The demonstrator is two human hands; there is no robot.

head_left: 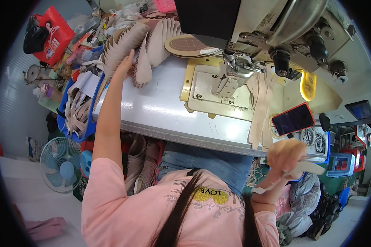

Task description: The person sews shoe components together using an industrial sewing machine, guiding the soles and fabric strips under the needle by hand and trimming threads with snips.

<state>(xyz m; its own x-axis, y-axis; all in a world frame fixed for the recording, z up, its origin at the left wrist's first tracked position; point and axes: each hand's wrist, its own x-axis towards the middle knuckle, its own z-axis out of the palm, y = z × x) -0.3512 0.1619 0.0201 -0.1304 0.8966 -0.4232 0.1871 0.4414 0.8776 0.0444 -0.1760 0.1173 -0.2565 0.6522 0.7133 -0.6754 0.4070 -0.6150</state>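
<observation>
My left hand (125, 68) reaches to the far left of the sewing machine table, against fanned stacks of beige curved leather-like pieces (121, 43). One finger lies stretched along a stack; the others are partly hidden between pieces. Another fanned stack (163, 41) stands just right of it. My right hand (286, 155) is raised off the table's near right edge, slightly blurred. It is closed around a pale beige strip (305, 168) with loose ends, and a thin metallic tool sticks out beside it. The sewing machine's presser foot (226, 84) has no piece under it that I can see.
Tan insole shapes (189, 44) lie behind the machine bed. Long beige strips (259, 107) hang over the table edge near a red-cased phone (293, 118). A blue bin of scraps (90, 123) stands left of the table, above a fan (62, 166). More beige pieces (142, 164) sit below.
</observation>
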